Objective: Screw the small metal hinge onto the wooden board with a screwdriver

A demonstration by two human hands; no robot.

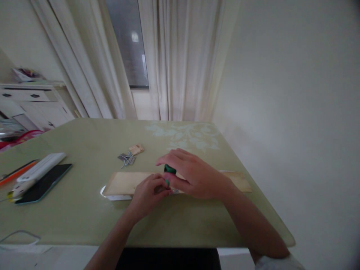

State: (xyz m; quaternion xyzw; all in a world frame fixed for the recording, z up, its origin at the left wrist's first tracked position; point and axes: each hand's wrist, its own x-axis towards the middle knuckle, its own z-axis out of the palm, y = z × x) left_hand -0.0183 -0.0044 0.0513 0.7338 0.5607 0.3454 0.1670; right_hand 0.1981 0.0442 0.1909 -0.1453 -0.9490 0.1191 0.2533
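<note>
My right hand (198,176) is closed around the green handle of what looks like a screwdriver (170,169), held upright over a long wooden board (123,182). My left hand (149,193) is bent at the board's near edge, its fingertips pinched together beside the tool's lower end. Whatever sits between those fingers is too small to make out. A bit of shiny metal (175,190) shows under my right hand. Another stretch of thin wood (239,180) extends to the right, beyond my wrist. Both hands cover the middle of the wood.
Behind the board lie small metal hinges and screws (128,159) beside a little wooden piece (136,149). On the left of the green table (84,221) are a dark phone (46,185), a white device (42,168) and an orange tool (18,173). A wall borders the right.
</note>
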